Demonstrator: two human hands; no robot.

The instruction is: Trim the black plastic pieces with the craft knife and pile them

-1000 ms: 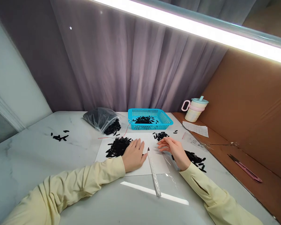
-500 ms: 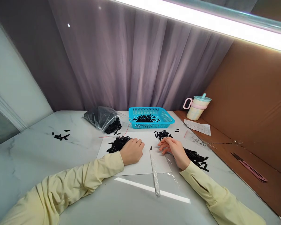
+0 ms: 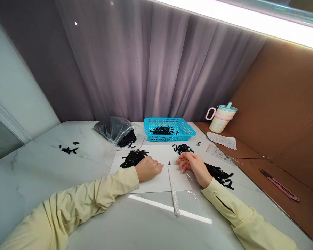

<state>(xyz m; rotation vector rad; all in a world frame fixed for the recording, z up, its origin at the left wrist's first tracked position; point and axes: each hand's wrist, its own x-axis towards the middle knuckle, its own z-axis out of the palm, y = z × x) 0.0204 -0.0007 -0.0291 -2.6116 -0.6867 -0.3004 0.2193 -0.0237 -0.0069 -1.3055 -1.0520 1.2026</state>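
Observation:
My left hand (image 3: 149, 168) rests over the white sheet (image 3: 151, 185), its fingers curled in; whatever they may hold is hidden. Just beyond it lies a heap of small black elongated pieces (image 3: 133, 159). My right hand (image 3: 195, 168) is at the sheet's right side, fingers loosely bent and apart, with nothing visible in them. A smaller group of black pieces (image 3: 183, 148) lies beyond its fingertips, and another pile (image 3: 220, 174) is beside its wrist. Between my hands lies a slim white stick with a dark pointed tip (image 3: 173, 191).
At the back are a blue basket (image 3: 169, 139) holding black pieces and a clear bag (image 3: 112, 130) spilling more. Loose pieces (image 3: 70, 150) lie at left. To the right are a cup (image 3: 220, 119), a printed paper (image 3: 221, 140) and pink-handled tweezers (image 3: 280, 185).
My left hand has turned slightly and its fingers are curled tighter, with the thumb tip now showing at the right. My right hand stays nearly still. The view has shifted a little.

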